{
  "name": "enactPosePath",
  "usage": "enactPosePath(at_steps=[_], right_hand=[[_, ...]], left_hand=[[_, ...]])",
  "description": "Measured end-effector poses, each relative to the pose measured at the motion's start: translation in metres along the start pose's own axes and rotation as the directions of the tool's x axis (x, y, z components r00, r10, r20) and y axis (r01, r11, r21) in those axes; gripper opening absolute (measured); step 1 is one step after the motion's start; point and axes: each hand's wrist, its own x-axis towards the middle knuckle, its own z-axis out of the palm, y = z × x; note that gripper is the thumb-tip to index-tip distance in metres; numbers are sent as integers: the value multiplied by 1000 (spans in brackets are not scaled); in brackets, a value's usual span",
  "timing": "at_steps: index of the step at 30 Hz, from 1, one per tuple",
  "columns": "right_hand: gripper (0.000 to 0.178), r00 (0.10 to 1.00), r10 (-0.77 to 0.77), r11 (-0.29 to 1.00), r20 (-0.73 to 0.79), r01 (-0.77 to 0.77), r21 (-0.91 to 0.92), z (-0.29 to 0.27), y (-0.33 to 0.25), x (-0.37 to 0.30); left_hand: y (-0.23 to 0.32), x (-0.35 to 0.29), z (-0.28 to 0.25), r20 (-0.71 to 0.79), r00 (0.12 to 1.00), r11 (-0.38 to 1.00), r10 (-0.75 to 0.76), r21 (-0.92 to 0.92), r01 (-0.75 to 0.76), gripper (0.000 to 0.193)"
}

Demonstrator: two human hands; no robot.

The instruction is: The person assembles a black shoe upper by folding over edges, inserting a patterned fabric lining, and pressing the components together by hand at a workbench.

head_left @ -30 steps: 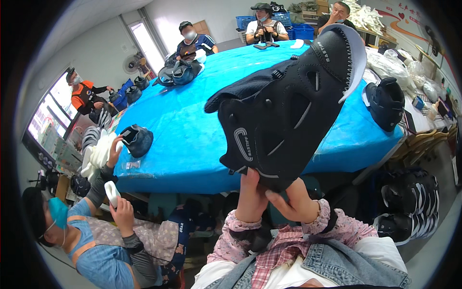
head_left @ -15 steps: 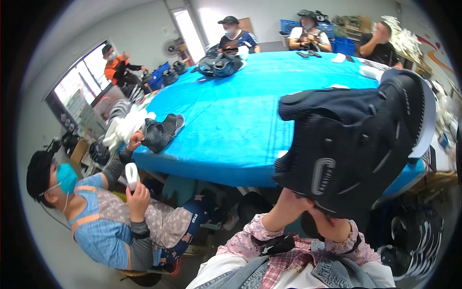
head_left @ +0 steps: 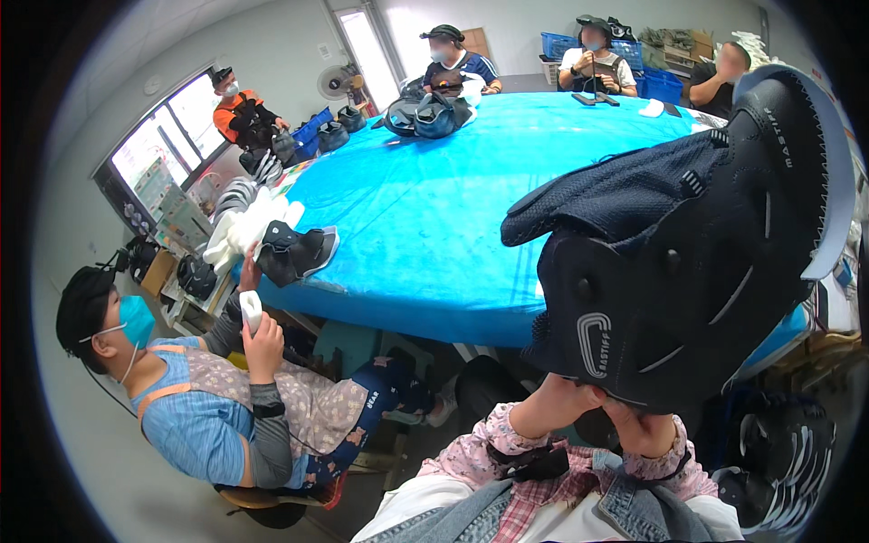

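Observation:
Close in front of me on the right is a large black high-top boot upper (head_left: pixel 634 299), tilted, with its toe up at the right. A pale strip with a zigzag-stitched edge runs along its bottom. My left hand (head_left: pixel 563 403) grips its lower end from beneath, and my right hand (head_left: pixel 641 427) closes on the same end just beside it. The upper hides most of the fingers of both hands.
A blue-covered table (head_left: pixel 407 244) stretches ahead. At left a seated person holds a white folded piece (head_left: pixel 251 309) beside another dark boot upper (head_left: pixel 297 253). More uppers (head_left: pixel 425 116) lie farther back, where several people sit. Striped uppers (head_left: pixel 787 452) are stacked low on my right.
The boot upper in my hands has tipped, its toe rising to the right and its tongue flap coming into fuller view. The neighbour's upper at left has turned and shifted slightly.

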Motion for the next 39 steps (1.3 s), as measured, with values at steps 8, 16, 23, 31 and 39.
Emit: enactPosePath(at_steps=[8,16,23,31,39], right_hand=[[32,978,-182,874,103,209,-439,1,-4,3],[33,998,-17,999,64,15,39,-2,-3,-5],[29,993,-99,986,65,106,-126,-8,-7,-6],[25,996,93,955,-16,-85,285,-2,3,-9],[36,806,489,685,334,-592,425,5,26,-38]], left_hand=[[26,10,1,-66,995,986,81,154,-70,59],[17,10,-1,10,995,980,104,169,-104,73],[16,11,-3,130,979,927,158,322,-192,72],[25,7,-8,142,981,991,133,-15,-132,57],[9,3,-27,10,947,444,-320,-882,159,58]])
